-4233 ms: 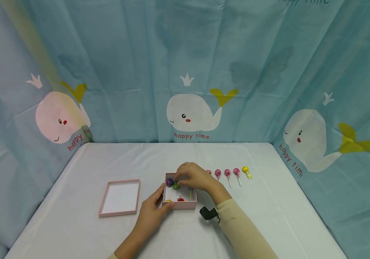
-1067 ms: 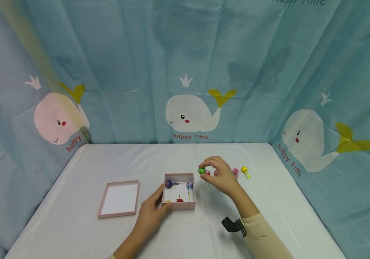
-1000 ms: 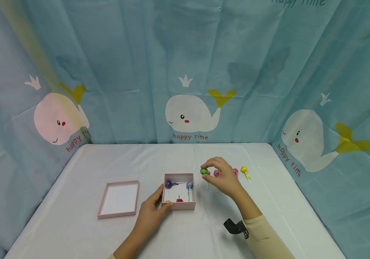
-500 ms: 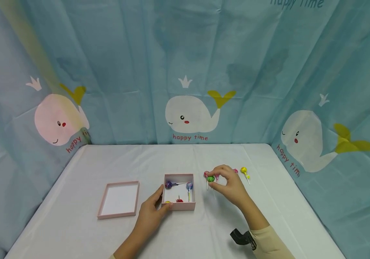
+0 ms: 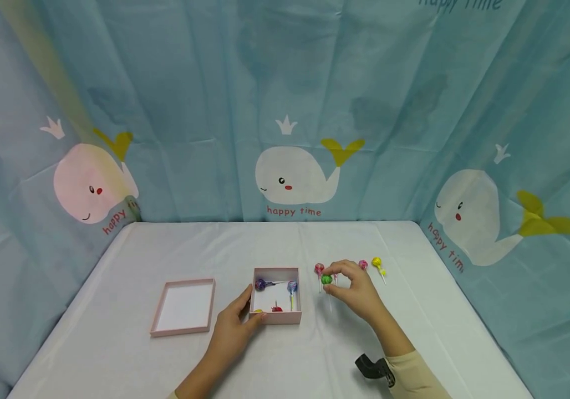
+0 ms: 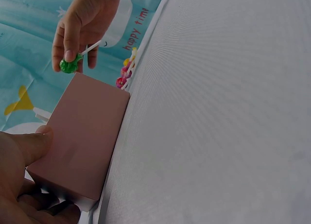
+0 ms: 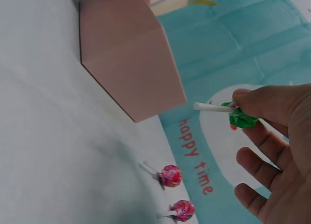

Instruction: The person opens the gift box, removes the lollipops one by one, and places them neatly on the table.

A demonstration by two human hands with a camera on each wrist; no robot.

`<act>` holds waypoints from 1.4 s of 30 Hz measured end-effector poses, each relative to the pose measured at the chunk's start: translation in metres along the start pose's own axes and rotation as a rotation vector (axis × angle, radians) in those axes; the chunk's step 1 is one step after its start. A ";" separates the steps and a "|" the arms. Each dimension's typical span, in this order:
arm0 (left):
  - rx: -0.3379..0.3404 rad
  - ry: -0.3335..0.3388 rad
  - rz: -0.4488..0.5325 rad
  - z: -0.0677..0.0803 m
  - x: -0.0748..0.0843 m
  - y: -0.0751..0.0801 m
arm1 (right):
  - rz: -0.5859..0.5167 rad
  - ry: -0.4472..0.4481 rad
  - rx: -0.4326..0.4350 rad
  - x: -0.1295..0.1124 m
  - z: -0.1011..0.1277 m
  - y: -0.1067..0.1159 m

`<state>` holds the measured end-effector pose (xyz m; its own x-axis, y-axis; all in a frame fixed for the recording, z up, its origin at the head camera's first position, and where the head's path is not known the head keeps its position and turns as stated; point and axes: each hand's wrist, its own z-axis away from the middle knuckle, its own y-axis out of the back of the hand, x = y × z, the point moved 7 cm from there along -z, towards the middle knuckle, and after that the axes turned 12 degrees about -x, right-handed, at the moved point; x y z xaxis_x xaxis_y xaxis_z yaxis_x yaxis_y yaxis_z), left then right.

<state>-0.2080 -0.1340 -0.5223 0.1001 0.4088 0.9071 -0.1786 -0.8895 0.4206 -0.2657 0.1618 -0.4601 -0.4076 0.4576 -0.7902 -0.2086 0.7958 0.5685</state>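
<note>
Between thumb and fingers my right hand pinches a green lollipop by its wrapped head, held above the table to the right of the pink box. In the right wrist view its white stick points toward the box. My left hand grips the left side of the open pink box, thumb at the near corner. Inside lie a purple lollipop, a blue one, a red one and a bit of yellow, mostly hidden by the near wall.
A row of pink lollipops, partly hidden behind my right hand, ends in a yellow lollipop on the right. The box lid lies left of the box on the white cloth. A printed blue curtain stands behind.
My right hand has taken the green lollipop out of the box and carried it right, then lower and nearer, beside the pink row. My left hand stays on the box.
</note>
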 end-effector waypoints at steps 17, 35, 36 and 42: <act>0.007 -0.008 -0.027 0.001 0.004 0.001 | 0.071 -0.105 0.002 0.028 0.004 -0.017; 0.005 -0.026 -0.012 0.001 0.000 0.000 | 0.193 -0.158 0.002 0.045 0.007 -0.028; 0.003 -0.026 -0.015 0.001 0.001 0.000 | 0.195 -0.164 0.001 0.045 0.007 -0.028; 0.007 -0.020 -0.026 0.001 0.003 0.000 | 0.217 -0.185 -0.012 0.047 0.008 -0.029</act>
<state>-0.2068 -0.1329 -0.5199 0.1244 0.4280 0.8952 -0.1692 -0.8798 0.4442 -0.2720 0.1639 -0.5154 -0.2752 0.6820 -0.6776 -0.1452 0.6672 0.7306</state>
